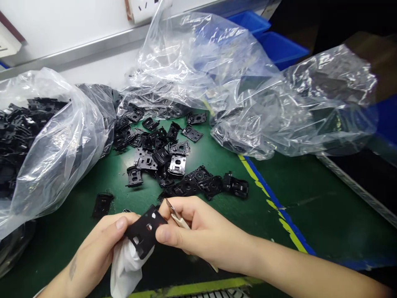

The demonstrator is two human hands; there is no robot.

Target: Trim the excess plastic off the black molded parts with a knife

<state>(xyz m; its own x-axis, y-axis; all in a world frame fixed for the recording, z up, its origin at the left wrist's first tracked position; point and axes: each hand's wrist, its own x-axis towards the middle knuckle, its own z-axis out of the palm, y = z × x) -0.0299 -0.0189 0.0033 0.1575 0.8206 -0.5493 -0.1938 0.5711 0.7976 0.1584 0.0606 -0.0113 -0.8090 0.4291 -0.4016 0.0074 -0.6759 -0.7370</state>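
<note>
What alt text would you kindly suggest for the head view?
A left hand and right hand hold a perforated black part, the right also gripping a knife, with white cloth beneath; similar parts litter a green table near clear bags.

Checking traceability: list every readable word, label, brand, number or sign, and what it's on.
No readable text anywhere in view.
Held part: holes visible, no legible marking.
Loose parts: any markings too small to read.
Knife: none legible.
Bags: no legible label.
Socket: slots visible, no legible text.
Left wrist: dark mark, too blurred to read.
</note>
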